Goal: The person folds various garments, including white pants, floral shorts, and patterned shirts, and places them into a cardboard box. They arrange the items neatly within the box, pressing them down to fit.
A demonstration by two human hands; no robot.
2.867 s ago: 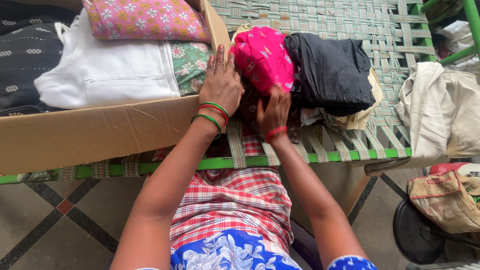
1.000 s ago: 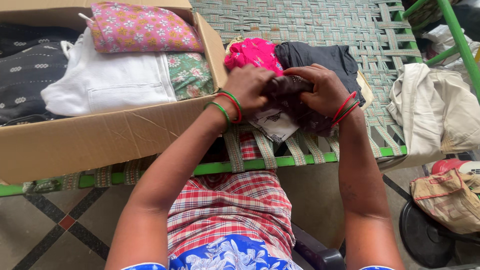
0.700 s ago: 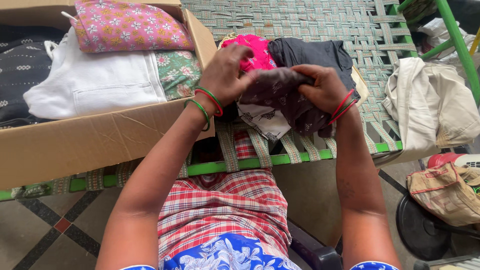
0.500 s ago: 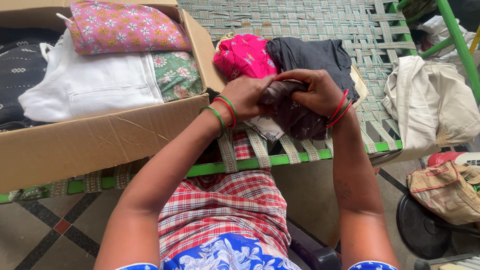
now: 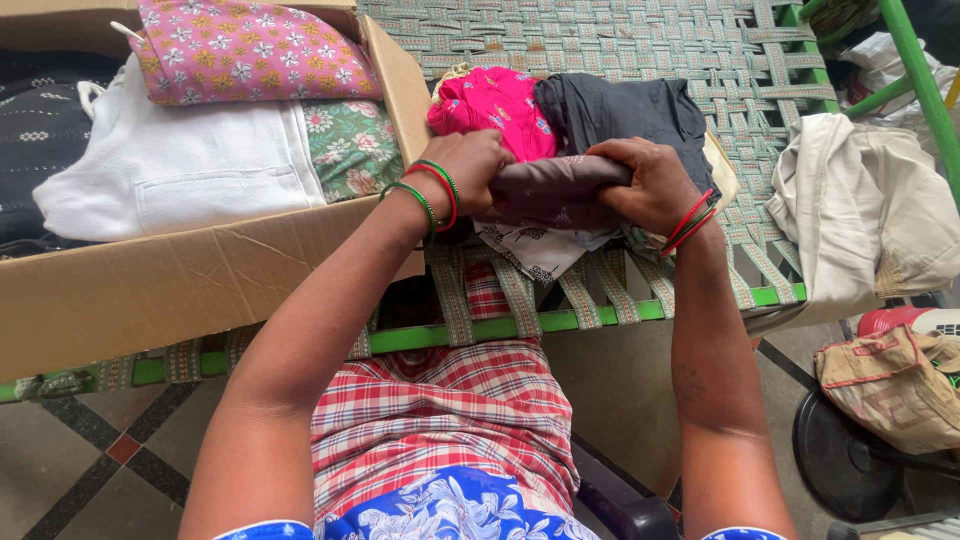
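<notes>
1. Brown cloth (image 5: pixel 556 190): a folded, dark brown garment with small pale dots, held level between both hands just above the near edge of the cot (image 5: pixel 640 40), at the centre of the view.
2. Left hand (image 5: pixel 468 170): grips the left end of the brown cloth, fingers curled shut around it. Green and red bangles (image 5: pixel 428 192) sit on the wrist.
3. Right hand (image 5: pixel 650 180): grips the right end of the brown cloth, fingers closed over its top edge. Red and green bangles (image 5: pixel 690 218) sit on the wrist.
4. White print cloth (image 5: pixel 535 250): lies on the cot directly beneath the brown cloth, with a corner pointing toward the near rail.
5. Pink cloth (image 5: pixel 490 100): lies just beyond the left hand, touching the black cloth (image 5: pixel 625 105) on its right. Both rest on the cot.
6. Box (image 5: pixel 200 280): an open cardboard box on the left part of the cot, its right wall just beside the left hand. It holds a white garment (image 5: pixel 190 170), a pink floral piece (image 5: pixel 250 50) on the far side, a green floral piece (image 5: pixel 350 145) at the right, and a dark dotted piece (image 5: pixel 40 120) at the far left.
7. Cream cloth (image 5: pixel 870 210): draped over the right edge of the cot, well apart from the hands.
8. Bag (image 5: pixel 890 390): a tan bag at the near right, below the cot.
</notes>
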